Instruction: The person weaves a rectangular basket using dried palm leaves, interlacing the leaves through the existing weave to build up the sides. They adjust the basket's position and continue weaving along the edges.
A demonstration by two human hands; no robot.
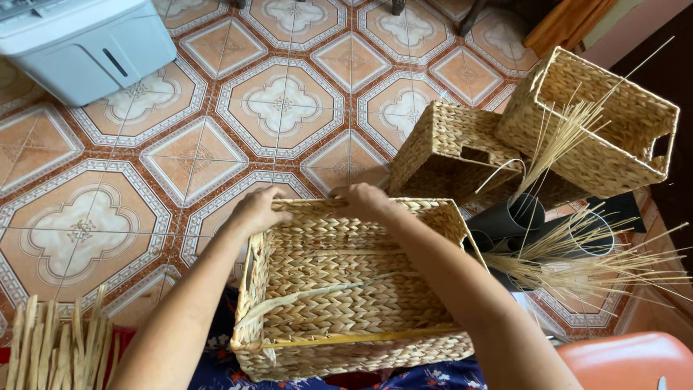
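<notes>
Woven basket [346,289] fills lower centre; left hand [258,209] and right hand [363,200] each curl closed over its far rim.

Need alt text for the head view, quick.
Both hands, left hand and right hand, grip the far rim of a woven basket on the person's lap. Two finished baskets and loose straw lie right, over patterned floor tiles.

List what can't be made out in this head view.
- Fingertips of left hand and right hand: curled over the far rim of the woven basket.
- Dried stalks: cut off by the bottom edge.
- White appliance: cropped by the top-left corner.
- Black tubes: partly behind the straw bundle.
</notes>
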